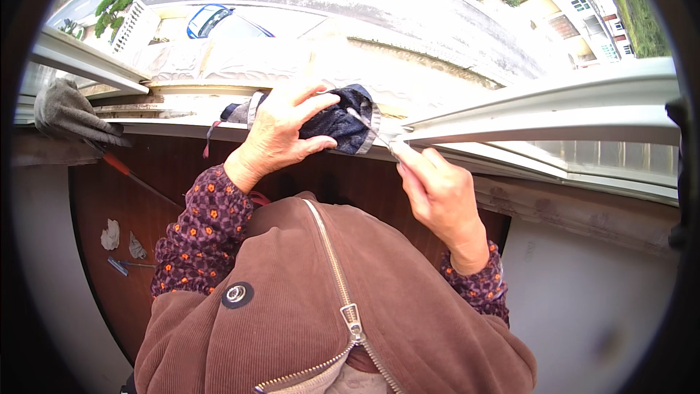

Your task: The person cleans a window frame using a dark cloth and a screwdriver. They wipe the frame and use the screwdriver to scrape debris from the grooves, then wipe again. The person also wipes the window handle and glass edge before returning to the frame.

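Note:
At the open window, a dark blue cloth with a pale border [342, 134] lies over the sill. My left hand [284, 131] rests on it, thumb and fingers spread at the cloth's left part. My right hand [437, 186] grips a thin tool [374, 130] whose whitish tip touches the cloth; what kind of tool it is I cannot tell. A narrow strap with a reddish end [209, 139] hangs from the cloth's left end over the sill edge.
A grey cloth [74, 109] drapes over the sill at the left, above an orange-and-black rod [117, 164]. Window sashes [547, 115] flank both sides. Two crumpled rags [110, 235] and a blue-headed tool [117, 266] lie on the reddish-brown surface below. Outside are a road and a blue car [219, 22].

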{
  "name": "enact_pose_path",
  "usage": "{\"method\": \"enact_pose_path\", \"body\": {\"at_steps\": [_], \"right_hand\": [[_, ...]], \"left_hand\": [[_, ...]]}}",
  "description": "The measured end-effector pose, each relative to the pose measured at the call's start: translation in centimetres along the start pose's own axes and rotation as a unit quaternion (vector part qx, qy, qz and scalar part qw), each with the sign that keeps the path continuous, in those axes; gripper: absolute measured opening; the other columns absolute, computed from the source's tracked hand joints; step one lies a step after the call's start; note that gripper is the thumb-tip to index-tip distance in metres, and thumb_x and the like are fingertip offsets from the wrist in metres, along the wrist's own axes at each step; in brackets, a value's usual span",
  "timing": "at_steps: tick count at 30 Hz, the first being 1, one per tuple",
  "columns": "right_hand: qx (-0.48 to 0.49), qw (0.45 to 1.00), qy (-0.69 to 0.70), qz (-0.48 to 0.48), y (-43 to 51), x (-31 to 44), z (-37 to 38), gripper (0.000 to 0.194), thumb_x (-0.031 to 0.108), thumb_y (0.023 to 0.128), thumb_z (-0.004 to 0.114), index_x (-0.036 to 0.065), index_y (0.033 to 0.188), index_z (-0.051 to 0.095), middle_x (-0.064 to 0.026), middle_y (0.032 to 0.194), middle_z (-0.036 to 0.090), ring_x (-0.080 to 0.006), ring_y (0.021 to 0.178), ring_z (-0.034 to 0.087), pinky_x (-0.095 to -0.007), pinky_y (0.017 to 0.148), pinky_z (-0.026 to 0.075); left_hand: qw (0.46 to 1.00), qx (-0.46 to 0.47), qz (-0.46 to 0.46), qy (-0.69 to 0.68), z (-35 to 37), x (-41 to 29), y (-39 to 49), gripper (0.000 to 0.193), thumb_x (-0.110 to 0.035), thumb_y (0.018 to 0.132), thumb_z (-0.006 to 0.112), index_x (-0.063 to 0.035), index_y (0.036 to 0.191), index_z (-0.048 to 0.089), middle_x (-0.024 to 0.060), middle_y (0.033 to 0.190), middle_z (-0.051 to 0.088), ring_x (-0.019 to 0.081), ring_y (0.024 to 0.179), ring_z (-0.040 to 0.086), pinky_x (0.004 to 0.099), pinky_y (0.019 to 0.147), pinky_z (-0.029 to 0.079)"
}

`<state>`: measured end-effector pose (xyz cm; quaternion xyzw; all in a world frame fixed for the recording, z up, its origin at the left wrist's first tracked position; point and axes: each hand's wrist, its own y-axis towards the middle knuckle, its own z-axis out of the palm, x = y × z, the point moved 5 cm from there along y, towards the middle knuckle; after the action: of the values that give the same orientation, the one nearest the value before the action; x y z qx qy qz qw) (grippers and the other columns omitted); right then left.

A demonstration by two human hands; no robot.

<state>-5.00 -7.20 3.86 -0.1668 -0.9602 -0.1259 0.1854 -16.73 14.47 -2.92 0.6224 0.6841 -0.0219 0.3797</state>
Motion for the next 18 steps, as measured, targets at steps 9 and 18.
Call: {"method": "enact_pose_path", "body": {"at_steps": [9,18], "right_hand": [[0.019,0.997,0.064,-0.044,5.0,0.7,4.1,0.022,0.004,0.09,0.07,0.004,0.113,0.072,-0.0203,0.095,0.072,-0.0395,0.084,0.071,-0.0428,0.073,0.057],[0.084,0.996,-0.007,-0.026,6.7,3.3,4.3,0.018,0.008,0.091,0.071,0.008,0.109,0.071,-0.0142,0.083,0.068,-0.0357,0.073,0.068,-0.0446,0.063,0.052]], "left_hand": [[0.999,-0.035,-0.01,0.022,-0.8,1.9,-2.4,0.032,-0.008,0.072,0.082,-0.0091,0.103,0.073,0.0085,0.098,0.068,0.0309,0.095,0.063,0.0422,0.085,0.048],[0.988,-0.104,-0.111,0.003,-6.9,5.2,-4.3,0.025,0.008,0.076,0.072,-0.0031,0.098,0.072,0.0111,0.094,0.067,0.0301,0.091,0.064,0.0379,0.081,0.051]]}}
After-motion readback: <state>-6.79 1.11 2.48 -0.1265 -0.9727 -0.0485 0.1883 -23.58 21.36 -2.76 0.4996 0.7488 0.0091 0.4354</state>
